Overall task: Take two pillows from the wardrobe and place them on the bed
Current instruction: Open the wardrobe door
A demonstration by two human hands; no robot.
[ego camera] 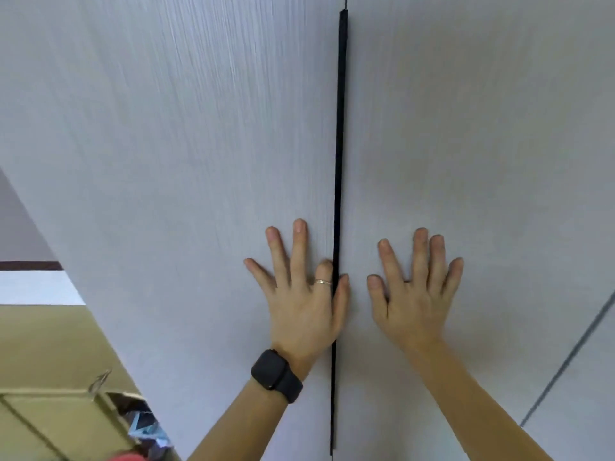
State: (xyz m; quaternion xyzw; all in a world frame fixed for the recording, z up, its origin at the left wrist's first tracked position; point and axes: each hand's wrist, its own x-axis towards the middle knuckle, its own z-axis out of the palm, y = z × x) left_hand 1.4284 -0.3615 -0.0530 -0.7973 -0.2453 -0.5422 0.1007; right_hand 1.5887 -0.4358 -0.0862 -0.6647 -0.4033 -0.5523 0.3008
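Left hand (301, 294): fingers spread and mostly straight, gripping nothing, lying flat on the left door (199, 144) of the wardrobe (100, 78), thumb resting across the black strip (340, 128) that is running down between the doors; index finger, wearing a ring (322, 281), is bending slightly at the strip's edge. A dark watch (276, 372) is sitting on that wrist. Right hand (414, 294): likewise flat, fingers apart, pressing on the right door (482, 144) just beside the strip and holding nothing. Pillows: not showing, presumably lying behind the closed doors; the bed is out of view. Step in hand, as judged: opening the wardrobe. Doing it well likely means hooking fingertips behind the strip, if it is serving as the pull, and drawing both doors outward evenly, while stepping back to give them swing room. A cardboard box (50, 410) is standing low at left, near the left door's path, and may be worth watching.
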